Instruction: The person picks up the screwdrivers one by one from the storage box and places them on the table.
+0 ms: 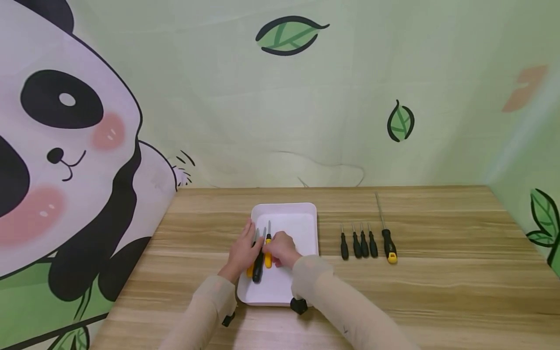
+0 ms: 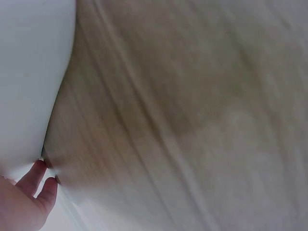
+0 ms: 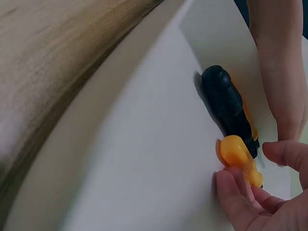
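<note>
Beneath both hands runs a wood-grain counter (image 1: 437,291), pale brown with darker streaks lying crosswise. Past the hands, its far edge meets a pale green backdrop (image 1: 218,107) with slight creases. A large printed panda (image 1: 118,165) fills the side to the left of the left hand; a leaf print (image 1: 288,43) sits high beyond the hands, another, smaller leaf (image 1: 400,124) off to the right.

A shallow white tray (image 1: 302,228) lies on the counter under the hands. Well to the right of the right hand, four small black screwdrivers (image 1: 364,248) stand side by side in a row, tips away from the person, and next to them a long black-and-yellow screwdriver (image 1: 388,243).

The left hand (image 1: 244,250) rests at the tray's left rim, fingers extended forward, thumb angled inward near the tools. The right hand (image 1: 283,249) reaches in from the right, its fingers curled in a pinch about the yellow-handled screwdriver (image 1: 268,259), which lies inside the tray. Between it and the left hand lies a black-handled screwdriver (image 1: 257,270), with another yellow handle (image 1: 250,271) partly hidden. Both forearms wear beige sleeves (image 1: 350,306).
</note>
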